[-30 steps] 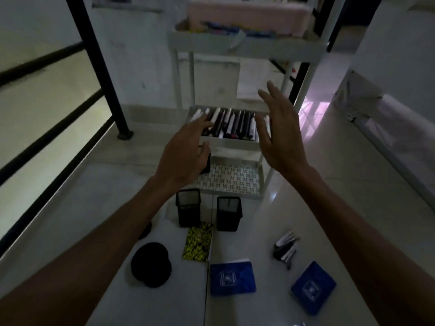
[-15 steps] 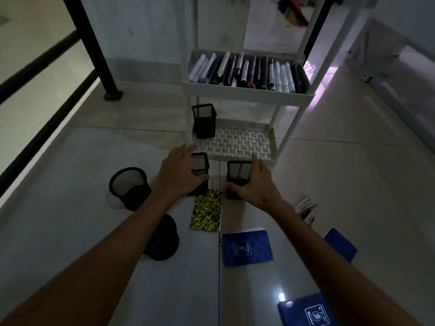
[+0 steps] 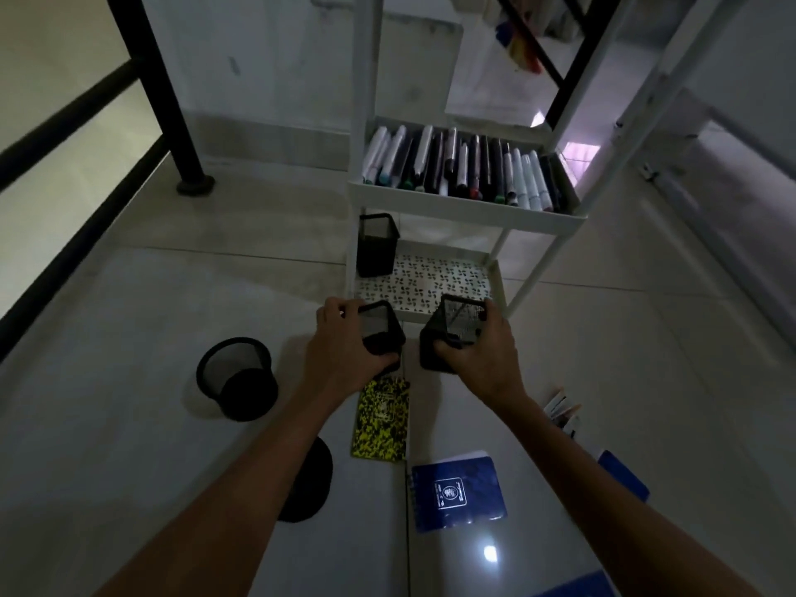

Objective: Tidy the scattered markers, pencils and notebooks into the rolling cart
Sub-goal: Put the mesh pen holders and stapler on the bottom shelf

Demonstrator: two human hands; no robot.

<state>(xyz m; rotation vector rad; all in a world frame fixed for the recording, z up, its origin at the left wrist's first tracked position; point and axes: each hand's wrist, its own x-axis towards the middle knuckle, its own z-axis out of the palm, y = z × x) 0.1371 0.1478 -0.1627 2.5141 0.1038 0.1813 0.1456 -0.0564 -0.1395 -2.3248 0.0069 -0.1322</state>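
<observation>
Step in hand looks like moving the two square holders into the cart, one per hand.

Far left of the left hand: round mesh cup [image 3: 236, 377] on the floor, untouched; a second dark round thing [image 3: 308, 480] sits under the left forearm.

Left hand [image 3: 344, 359] grips left holder [image 3: 381, 331], fingers over the far rim, thumb low on the near side. Can't tell if it's off the floor.

Yellow notebook [image 3: 381, 417] lies just behind and between the hands; blue notebook [image 3: 456, 491] further back.

Right hand [image 3: 482, 351] grips right holder [image 3: 456, 331], tilted, mouth angled up and away from the hand; looks lifted or tipping.

Just ahead of both hands: cart [image 3: 465, 206] bottom shelf [image 3: 435, 280], patterned liner, with a third holder [image 3: 378, 245] standing in its left corner. Markers [image 3: 461, 168] fill the shelf above.

Behind and right of the right hand: loose pens [image 3: 562, 411], another blue notebook [image 3: 624, 473].

Next move, my read: lift both over the shelf lip, level the right one, set down beside the third holder. Low clearance under the marker shelf. Notebooks and pens not yet done.
</observation>
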